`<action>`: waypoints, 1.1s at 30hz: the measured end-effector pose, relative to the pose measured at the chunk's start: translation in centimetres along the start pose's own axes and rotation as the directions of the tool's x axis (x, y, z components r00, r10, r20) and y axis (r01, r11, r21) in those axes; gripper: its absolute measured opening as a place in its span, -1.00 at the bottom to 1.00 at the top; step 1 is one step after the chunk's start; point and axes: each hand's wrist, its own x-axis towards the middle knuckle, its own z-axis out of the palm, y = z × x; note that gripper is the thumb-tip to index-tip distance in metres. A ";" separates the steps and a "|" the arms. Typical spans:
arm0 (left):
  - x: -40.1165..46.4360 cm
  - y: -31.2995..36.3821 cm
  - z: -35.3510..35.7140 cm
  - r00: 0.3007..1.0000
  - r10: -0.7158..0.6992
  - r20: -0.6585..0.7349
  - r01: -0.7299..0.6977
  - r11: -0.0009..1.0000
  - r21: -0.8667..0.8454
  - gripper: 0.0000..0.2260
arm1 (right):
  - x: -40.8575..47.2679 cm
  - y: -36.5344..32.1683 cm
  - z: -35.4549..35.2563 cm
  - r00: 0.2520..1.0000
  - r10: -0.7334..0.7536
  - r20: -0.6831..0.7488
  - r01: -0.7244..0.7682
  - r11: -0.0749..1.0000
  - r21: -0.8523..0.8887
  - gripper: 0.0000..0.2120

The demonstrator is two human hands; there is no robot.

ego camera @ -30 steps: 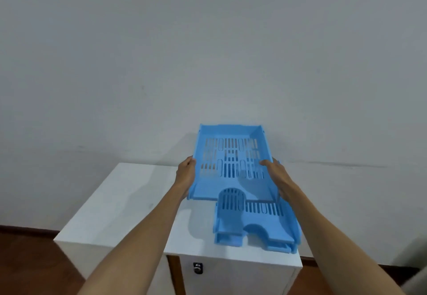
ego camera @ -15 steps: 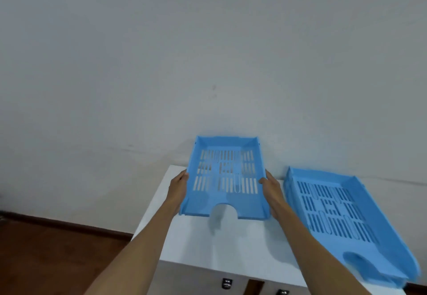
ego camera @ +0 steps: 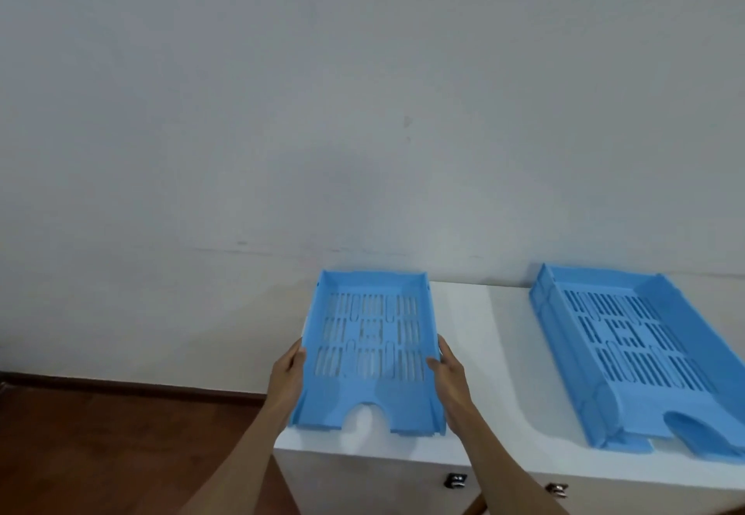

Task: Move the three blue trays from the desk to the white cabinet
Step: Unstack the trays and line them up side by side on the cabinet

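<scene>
- Blue tray sits between your hands, long axis pointing toward the wall.
- Your left hand and right hand clasp its side rims over the white cabinet.

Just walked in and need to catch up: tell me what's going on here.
A person is holding a blue tray by its two long sides, left hand and right hand, at the left end of the white cabinet. Whether it touches the top yet is unclear. A second blue tray already lies flat on the cabinet to the right, apart from the first.
</scene>
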 end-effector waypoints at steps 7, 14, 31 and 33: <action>1.4 -1.2 -0.9 1.000 0.024 -0.016 -0.023 0.999 0.040 -0.72 | 0.5 0.3 1.7 1.000 -0.008 -0.020 0.006 0.995 -0.100 -0.59; 2.3 -1.1 -1.1 0.998 0.057 -0.007 -0.056 0.991 0.120 -0.74 | 1.0 0.4 2.2 0.999 -0.008 -0.042 0.001 0.989 -0.146 -0.59; 3.4 5.6 2.3 0.985 0.151 0.087 -0.172 0.928 0.331 -0.49 | 2.5 -6.8 -2.4 0.996 -0.085 -0.013 0.079 0.960 -0.269 -0.51; 3.3 6.7 4.5 0.981 0.153 0.119 -0.181 0.940 0.289 -0.50 | 2.4 -8.0 -3.7 0.993 -0.122 -0.004 0.115 0.951 -0.286 -0.51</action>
